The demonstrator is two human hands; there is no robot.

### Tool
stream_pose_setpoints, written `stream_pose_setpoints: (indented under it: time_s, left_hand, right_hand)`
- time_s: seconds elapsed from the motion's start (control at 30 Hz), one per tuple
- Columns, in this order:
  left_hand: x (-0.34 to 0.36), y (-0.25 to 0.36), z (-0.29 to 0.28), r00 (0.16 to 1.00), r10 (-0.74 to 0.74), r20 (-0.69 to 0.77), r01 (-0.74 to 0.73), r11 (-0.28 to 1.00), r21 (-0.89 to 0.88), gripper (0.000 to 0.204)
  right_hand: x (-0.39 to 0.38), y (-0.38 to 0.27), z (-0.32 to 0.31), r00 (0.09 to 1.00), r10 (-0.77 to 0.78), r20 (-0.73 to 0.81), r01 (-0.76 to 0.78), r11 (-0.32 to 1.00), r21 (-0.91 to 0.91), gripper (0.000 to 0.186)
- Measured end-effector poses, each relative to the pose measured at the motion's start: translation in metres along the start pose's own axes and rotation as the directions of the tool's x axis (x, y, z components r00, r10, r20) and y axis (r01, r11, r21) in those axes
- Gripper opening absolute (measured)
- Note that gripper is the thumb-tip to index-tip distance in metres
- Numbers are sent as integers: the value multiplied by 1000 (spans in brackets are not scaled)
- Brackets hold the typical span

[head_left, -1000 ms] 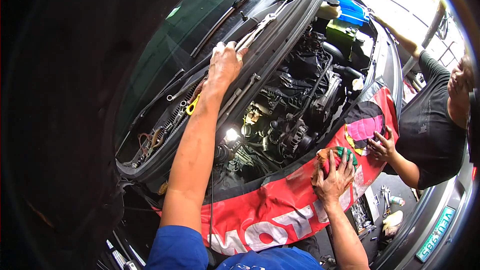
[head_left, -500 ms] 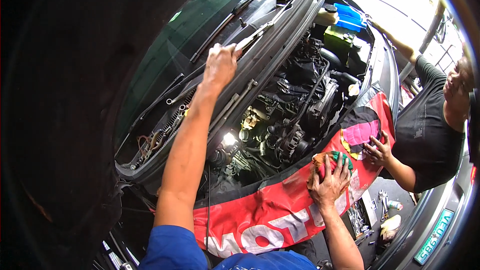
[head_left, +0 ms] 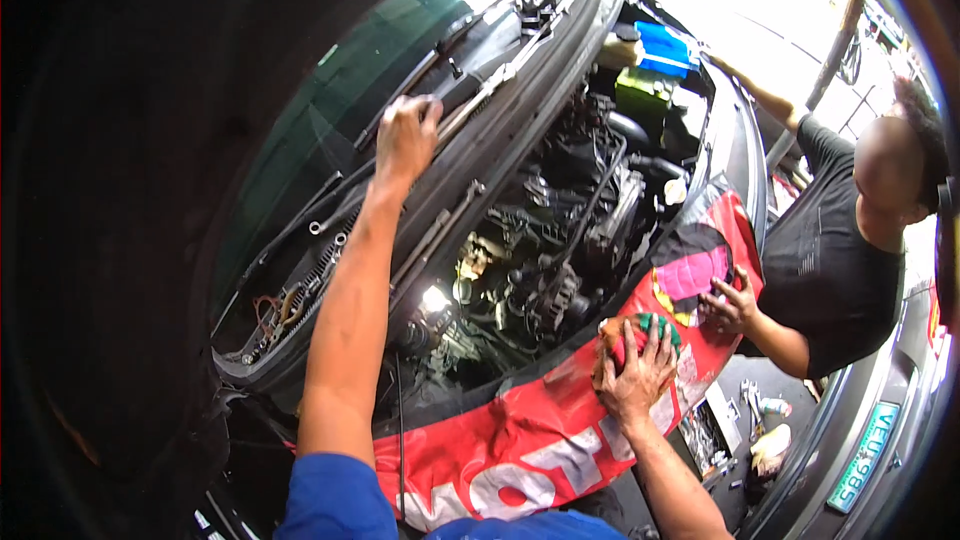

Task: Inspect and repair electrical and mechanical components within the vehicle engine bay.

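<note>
My left hand is raised over the dark cowl below the windscreen, fingers curled in; what, if anything, is between them is hard to make out. Beside that arm lie wrenches and loose metal parts. My right hand grips a bunched multicoloured rag, fingers over it, on the red printed fender cover. The engine bay is exposed between my hands, with a bright light low inside it.
A co-worker in a dark shirt stands at the right, one hand by a pink-and-black cloth, the other arm raised toward the car's far edge. A toolbox lies below. The dark raised bonnet fills the left. A pole stands behind.
My left hand has shifted left and slightly down along the cowl, fingers more curled. My right hand stays on the rag. The whole view has shifted a little, and the co-worker's head has moved.
</note>
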State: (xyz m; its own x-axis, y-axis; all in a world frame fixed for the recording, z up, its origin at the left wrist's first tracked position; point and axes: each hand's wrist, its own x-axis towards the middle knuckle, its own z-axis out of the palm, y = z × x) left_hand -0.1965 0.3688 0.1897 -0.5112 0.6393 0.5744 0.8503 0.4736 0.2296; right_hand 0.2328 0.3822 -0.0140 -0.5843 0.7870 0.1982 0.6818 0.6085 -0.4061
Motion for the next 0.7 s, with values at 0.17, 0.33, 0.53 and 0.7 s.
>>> stream_pose_setpoints:
  time_s: [0.17,0.33,0.53,0.7]
  left_hand:
    - [59,-8,36,976,-193,98,201,977,-76,34]
    - [109,-15,78,960,-217,179,197,972,126,47]
    - [128,-21,93,940,-307,153,271,938,217,30]
    - [139,-15,49,999,39,-14,-32,937,347,18]
  right_hand:
    - [-1,0,-1,1000,27,-6,-27,1000,-1,65]
    - [2,4,-4,998,56,3,-56,998,11,62]
    - [4,9,-3,1000,9,-16,-8,999,34,62]
    - [2,8,-2,999,34,-19,-32,997,76,58]
